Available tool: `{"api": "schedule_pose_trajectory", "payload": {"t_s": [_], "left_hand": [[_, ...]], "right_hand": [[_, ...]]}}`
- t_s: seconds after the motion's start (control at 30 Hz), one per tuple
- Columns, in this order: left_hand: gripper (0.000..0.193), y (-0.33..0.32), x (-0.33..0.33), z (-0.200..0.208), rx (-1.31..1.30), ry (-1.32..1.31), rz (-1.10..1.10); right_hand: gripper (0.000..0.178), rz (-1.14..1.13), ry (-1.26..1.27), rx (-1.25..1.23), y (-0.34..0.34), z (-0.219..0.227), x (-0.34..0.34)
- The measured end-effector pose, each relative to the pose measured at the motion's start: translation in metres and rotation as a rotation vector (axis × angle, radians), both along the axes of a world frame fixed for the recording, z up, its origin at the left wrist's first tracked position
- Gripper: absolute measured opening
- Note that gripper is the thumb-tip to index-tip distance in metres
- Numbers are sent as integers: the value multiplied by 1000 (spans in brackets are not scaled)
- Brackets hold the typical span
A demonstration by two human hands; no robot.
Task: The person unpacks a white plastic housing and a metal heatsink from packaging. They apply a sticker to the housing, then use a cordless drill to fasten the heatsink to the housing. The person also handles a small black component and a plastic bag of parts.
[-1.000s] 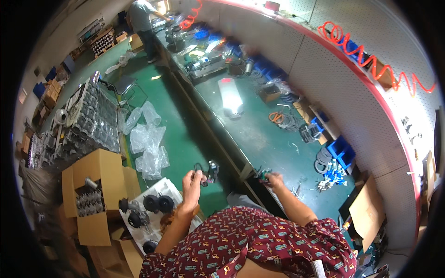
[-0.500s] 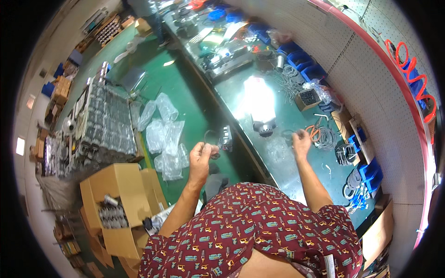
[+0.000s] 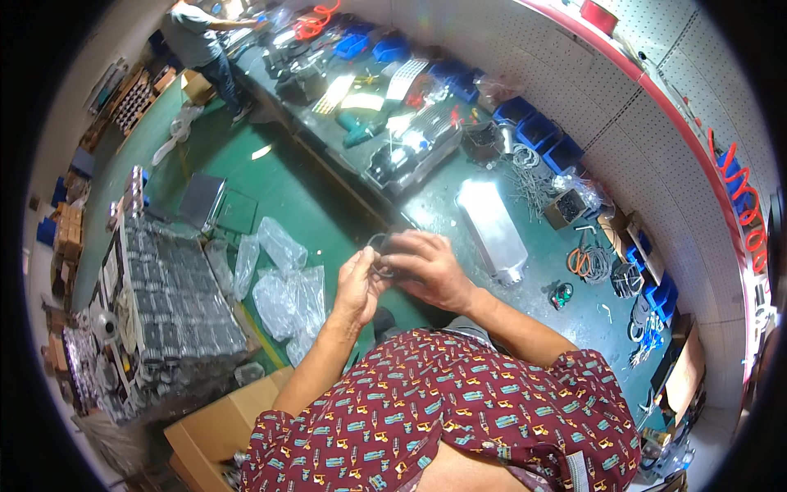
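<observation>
My left hand (image 3: 358, 285) is closed in a pinch on a thin dark loop (image 3: 378, 240) in front of my body, above the floor beside the workbench. Meeting it from the right, my right hand (image 3: 433, 269) has its fingers bent over the same dark piece, slightly smeared by motion. Fingers hide most of the piece, so its exact kind does not show. On the bench right of my hands lies a long silver metal housing (image 3: 497, 234), one end glaring in the light.
Along the bench's wall side stand blue bins (image 3: 537, 129), a carton of small dark parts (image 3: 566, 208) and coiled grey cable (image 3: 597, 264). Clear plastic bags (image 3: 288, 299) lie on the green floor. A wrapped stack of metal parts (image 3: 176, 295) stands left; another person (image 3: 201, 45) stands far off.
My right hand has come left from over the bench to meet my left hand. The view has shifted, and a small green-and-red piece now shows on the bench.
</observation>
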State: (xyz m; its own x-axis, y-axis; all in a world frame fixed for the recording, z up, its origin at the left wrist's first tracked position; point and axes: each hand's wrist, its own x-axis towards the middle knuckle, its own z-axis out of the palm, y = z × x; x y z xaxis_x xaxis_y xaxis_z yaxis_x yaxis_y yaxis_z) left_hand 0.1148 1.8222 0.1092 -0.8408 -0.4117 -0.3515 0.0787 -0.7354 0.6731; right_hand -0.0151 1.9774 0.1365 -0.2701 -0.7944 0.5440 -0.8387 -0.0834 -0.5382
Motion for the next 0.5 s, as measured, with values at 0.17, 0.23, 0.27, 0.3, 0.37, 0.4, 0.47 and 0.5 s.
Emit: {"api": "schedule_pose_trajectory", "payload": {"t_s": [0.17,0.23,0.27,0.3,0.37,0.4,0.47,0.5], "left_hand": [[25,-66,-4,7,-19,-114,-114],[27,-95,0,0,-486,-310,-211],[28,-103,-1,0,-721,-406,-256],[28,-104,-4,-1,-843,-333,-159],[30,-104,-10,1,-1084,-180,43],[29,-106,-9,0,-1038,-88,10],[25,-108,-6,3,-738,1,-96],[25,-103,-5,6,-630,10,-94]], "right_hand": [[43,4,11,-31,-61,-8,-1],[31,46,-224,-4,-71,-8,2],[27,67,-347,8,-75,-9,4],[25,77,-429,13,-82,-11,5],[22,117,-958,116,-89,-9,10],[23,130,-1044,68,-95,-8,11],[23,155,-1214,-23,-102,-8,10],[30,81,-1219,92,-101,-11,6]]}}
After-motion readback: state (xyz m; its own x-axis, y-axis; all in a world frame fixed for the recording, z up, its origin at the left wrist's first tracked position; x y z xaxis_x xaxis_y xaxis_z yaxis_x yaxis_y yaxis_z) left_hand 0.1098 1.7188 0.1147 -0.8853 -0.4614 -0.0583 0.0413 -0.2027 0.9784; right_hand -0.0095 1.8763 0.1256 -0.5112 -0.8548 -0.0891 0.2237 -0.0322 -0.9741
